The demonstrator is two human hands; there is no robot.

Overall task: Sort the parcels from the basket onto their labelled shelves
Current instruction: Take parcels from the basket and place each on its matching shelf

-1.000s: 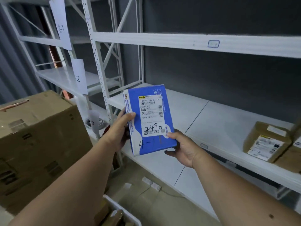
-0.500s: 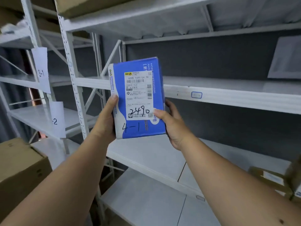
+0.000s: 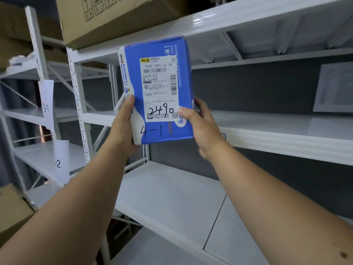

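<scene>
I hold a blue and white parcel [image 3: 155,88] upright in front of the white shelving unit [image 3: 267,134]. Its white shipping label carries "2490" by hand, and "4-1" is written below it on the parcel. My left hand [image 3: 123,127] grips the lower left edge with the thumb on the front. My right hand [image 3: 200,125] grips the lower right edge, thumb on the label. The parcel is level with the upper shelf, in front of its front edge. The basket is out of view.
A large cardboard box [image 3: 107,18] sits on the top shelf above the parcel. Paper tags "3-1" [image 3: 46,104] and "-2" [image 3: 60,159] hang on the left rack. A white sheet [image 3: 334,88] leans against the back wall. Another cardboard box [image 3: 11,209] stands at lower left.
Both hands have lifted the parcel from the lower shelf level up to the upper shelf. My view has tilted upward; the brown parcels at lower right have left the frame.
</scene>
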